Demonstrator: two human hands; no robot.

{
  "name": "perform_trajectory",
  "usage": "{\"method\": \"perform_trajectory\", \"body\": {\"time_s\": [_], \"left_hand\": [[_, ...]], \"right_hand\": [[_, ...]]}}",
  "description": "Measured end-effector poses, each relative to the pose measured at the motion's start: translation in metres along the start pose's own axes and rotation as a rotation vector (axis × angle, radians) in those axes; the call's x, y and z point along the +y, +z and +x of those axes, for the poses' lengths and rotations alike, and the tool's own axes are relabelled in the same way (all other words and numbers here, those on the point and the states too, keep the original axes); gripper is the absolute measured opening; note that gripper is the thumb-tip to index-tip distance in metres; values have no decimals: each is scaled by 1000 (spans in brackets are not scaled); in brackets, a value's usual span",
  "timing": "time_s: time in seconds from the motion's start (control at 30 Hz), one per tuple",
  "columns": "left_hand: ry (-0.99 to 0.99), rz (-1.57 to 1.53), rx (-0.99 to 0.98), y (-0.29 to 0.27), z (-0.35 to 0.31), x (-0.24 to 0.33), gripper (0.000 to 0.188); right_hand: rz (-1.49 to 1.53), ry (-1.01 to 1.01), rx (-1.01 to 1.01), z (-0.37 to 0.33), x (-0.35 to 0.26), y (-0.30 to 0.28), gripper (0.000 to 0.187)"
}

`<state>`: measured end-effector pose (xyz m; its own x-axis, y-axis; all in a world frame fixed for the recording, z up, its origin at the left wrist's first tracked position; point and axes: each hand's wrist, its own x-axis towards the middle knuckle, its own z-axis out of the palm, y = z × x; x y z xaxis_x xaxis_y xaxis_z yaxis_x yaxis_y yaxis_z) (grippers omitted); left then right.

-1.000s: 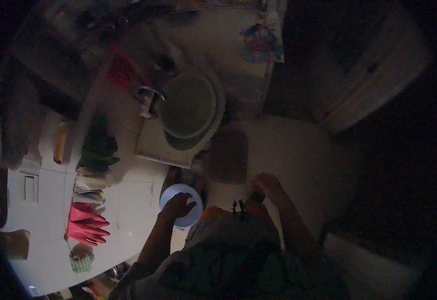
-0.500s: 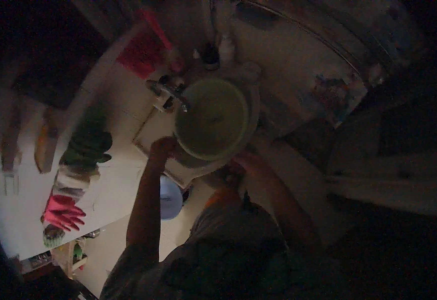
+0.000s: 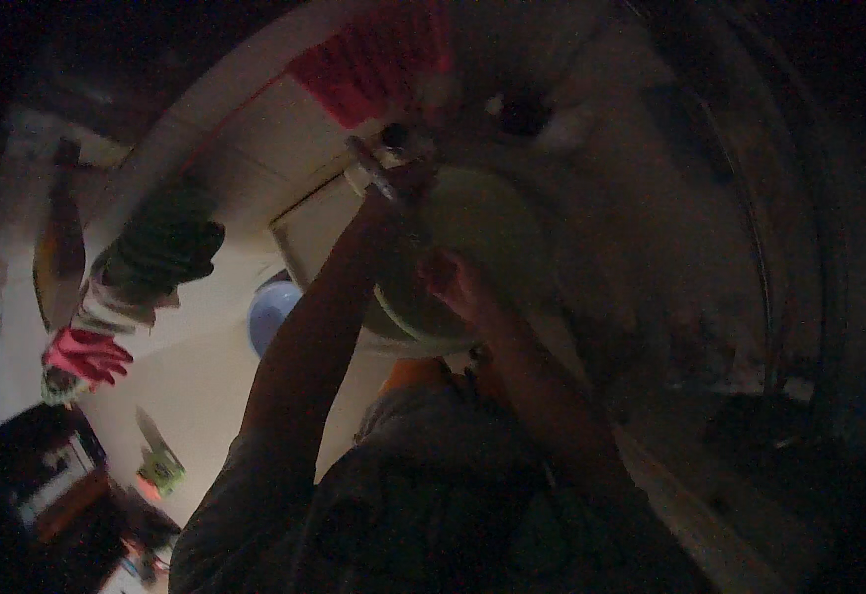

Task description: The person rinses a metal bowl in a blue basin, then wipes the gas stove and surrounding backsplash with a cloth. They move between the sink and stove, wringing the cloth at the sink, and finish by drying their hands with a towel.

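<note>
A round pale green basin (image 3: pixel 487 213) sits under a metal faucet (image 3: pixel 368 168). My left hand (image 3: pixel 408 185) is at the end of the spout, dim and blurred, so its fingers are hard to make out. Over the basin, just below and to the right of the spout, my right hand (image 3: pixel 450 282) has its fingers loosely bent and somewhat apart, with nothing visible in it. The basin's contents are too dark to tell.
Pink gloves (image 3: pixel 86 354) and dark green gloves (image 3: pixel 165 238) hang along the left wall. A blue bucket (image 3: pixel 273 317) stands beyond my left forearm. Ribbed pink cloth (image 3: pixel 378 59) hangs behind the faucet, with a dark container (image 3: pixel 524 114) to its right.
Both hands have left the basin's near rim: the left has gone up to the spout, the right in over the basin. The view has also shifted and turned.
</note>
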<state>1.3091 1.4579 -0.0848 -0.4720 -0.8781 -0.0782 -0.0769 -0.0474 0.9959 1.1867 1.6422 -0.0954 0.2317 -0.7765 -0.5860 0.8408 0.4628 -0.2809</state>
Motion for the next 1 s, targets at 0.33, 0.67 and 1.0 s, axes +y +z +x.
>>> {"method": "perform_trajectory", "body": {"time_s": [0.33, 0.67, 1.0], "left_hand": [[-477, -609, 81, 42, 33, 5, 28], [-417, -618, 17, 54, 47, 1, 26], [-101, 114, 238, 39, -50, 23, 35]], "right_hand": [[64, 157, -54, 44, -21, 9, 29], [119, 137, 110, 55, -18, 21, 24], [302, 174, -410, 69, -10, -1, 17]]}}
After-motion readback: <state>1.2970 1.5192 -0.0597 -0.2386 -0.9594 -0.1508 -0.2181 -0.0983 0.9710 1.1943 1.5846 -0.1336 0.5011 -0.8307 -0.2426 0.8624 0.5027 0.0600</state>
